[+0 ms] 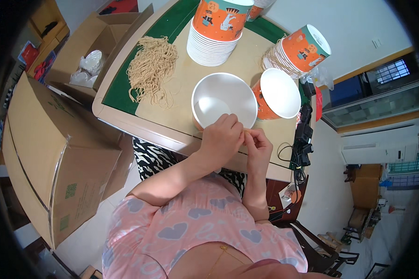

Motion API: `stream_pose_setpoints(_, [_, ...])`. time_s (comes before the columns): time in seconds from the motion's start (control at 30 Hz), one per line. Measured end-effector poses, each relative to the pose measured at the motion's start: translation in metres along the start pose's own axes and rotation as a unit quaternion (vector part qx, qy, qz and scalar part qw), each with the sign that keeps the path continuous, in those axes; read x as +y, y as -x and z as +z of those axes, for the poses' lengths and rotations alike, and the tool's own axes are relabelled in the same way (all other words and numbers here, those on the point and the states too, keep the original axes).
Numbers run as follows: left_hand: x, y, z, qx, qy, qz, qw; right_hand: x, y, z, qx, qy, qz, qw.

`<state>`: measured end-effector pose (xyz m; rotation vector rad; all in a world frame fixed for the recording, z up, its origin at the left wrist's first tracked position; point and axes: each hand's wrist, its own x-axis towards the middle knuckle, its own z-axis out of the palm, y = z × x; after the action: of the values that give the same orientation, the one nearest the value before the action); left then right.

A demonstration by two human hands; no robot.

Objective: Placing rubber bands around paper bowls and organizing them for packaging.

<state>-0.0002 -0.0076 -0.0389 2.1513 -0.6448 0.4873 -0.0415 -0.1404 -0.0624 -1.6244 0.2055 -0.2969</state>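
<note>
Left hand (222, 142) and right hand (259, 148) meet, fingertips pinched; can't tell on what. Open paper bucket (222, 95) stands just beyond them near table (165, 122) edge, probably for easy reach; tan strings (152, 69) lie left.

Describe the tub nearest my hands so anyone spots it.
Find the green-edged table. At its near side, the left hand and right hand meet before a white-lined tub. Unlike the upturned stack behind, it opens upward, and only it has hands at its rim.
</note>
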Motion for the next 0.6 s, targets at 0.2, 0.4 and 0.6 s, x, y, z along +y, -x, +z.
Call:
stream_pose_setpoints(0.2, [-0.011,-0.007,-0.007,-0.031,0.120,-0.074,0.990,-0.005,0.001,0.002,-0.002,0.031,-0.033,0.999])
stream_pose_setpoints(0.4, [-0.015,-0.018,-0.023,-0.100,0.187,-0.138,0.967,-0.019,0.001,0.007,0.003,0.126,-0.101,0.987])
stream_pose_setpoints(0.6, [-0.016,-0.022,-0.031,-0.117,0.218,-0.148,0.958,-0.022,-0.002,0.017,-0.024,0.141,-0.084,0.986])
